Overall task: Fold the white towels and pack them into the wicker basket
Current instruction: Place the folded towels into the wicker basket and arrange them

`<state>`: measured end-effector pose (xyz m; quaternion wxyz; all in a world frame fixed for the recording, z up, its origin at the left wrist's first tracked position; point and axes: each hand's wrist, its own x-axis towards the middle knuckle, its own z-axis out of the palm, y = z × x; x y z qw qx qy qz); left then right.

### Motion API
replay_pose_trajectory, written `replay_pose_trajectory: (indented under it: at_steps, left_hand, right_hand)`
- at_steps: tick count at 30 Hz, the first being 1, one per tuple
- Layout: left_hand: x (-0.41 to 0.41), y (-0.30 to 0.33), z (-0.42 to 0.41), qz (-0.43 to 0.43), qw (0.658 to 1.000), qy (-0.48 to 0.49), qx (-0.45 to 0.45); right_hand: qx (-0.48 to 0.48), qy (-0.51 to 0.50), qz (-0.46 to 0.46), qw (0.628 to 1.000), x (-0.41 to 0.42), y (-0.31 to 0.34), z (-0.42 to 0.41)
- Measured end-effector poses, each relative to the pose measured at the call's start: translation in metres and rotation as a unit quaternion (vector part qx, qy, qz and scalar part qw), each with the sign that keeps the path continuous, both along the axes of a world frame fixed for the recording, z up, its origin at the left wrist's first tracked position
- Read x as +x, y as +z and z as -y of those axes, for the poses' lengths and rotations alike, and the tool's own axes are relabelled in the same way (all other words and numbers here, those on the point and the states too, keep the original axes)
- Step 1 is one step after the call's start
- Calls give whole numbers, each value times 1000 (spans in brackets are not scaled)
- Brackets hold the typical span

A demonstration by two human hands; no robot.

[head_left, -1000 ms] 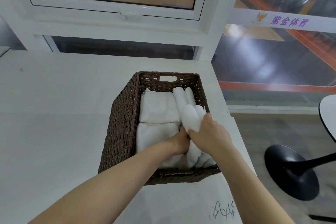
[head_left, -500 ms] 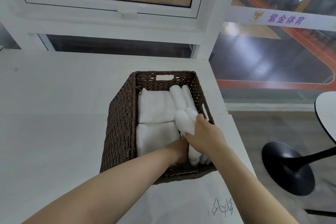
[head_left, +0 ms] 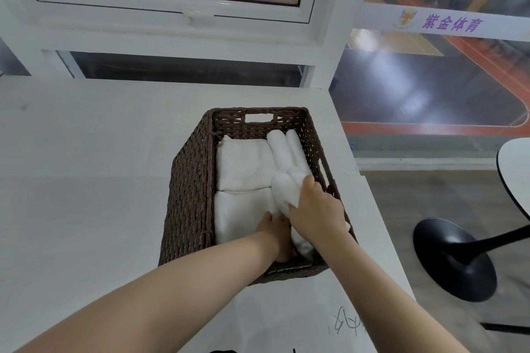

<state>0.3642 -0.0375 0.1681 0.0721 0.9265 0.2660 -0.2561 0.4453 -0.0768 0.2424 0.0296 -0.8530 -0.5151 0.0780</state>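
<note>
**White roll going into the last gap**

Wicker basket (head_left: pixel 190 203) holds folded towels (head_left: pixel 243 166) along its left side. To seat the rolled towel (head_left: pixel 286 189) well, ease it down by the basket's right wall. The right hand (head_left: pixel 317 215) grips it, fingers curled around; the left hand (head_left: pixel 275 235) reaches beneath, its fingers hidden.

White counter (head_left: pixel 86 180), scribbled ink mark (head_left: pixel 348 324) at 5 o'clock. White-framed window (head_left: pixel 177 8) at 12. Purple-lettered sign (head_left: pixel 451 23) at 1. Black pedestal table base (head_left: pixel 456 261) at 4.
</note>
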Motion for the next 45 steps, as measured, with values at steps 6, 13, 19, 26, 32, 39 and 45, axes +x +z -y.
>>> replay_pose_trajectory:
  at_steps: [6, 13, 19, 26, 32, 39, 45]
  left_hand:
    - [2, -1, -4, 52, 999, -18, 4]
    - [1, 1, -8, -12, 994, -101, -33]
    - [-6, 4, -22, 16, 994, -77, -82]
    - [-9, -1, -42, 114, 982, 124, -85]
    - [-7, -14, -37, 156, 964, 191, -95]
    - [-10, -14, -42, 187, 962, 175, -96]
    - [-6, -13, -38, 213, 955, 164, -129]
  right_hand:
    - [35, -9, -20, 999, 5, 3, 7]
    - [-19, -30, -57, 998, 5, -16, 6]
    - [-199, -101, -160, 962, 16, -34, -5]
    - [-149, -78, -121, 978, 17, -35, -12]
    - [-147, -75, -91, 982, 10, -39, -2]
    - [-190, -99, -150, 965, 16, -45, -13]
    - [-92, -158, -200, 963, 16, -54, 2]
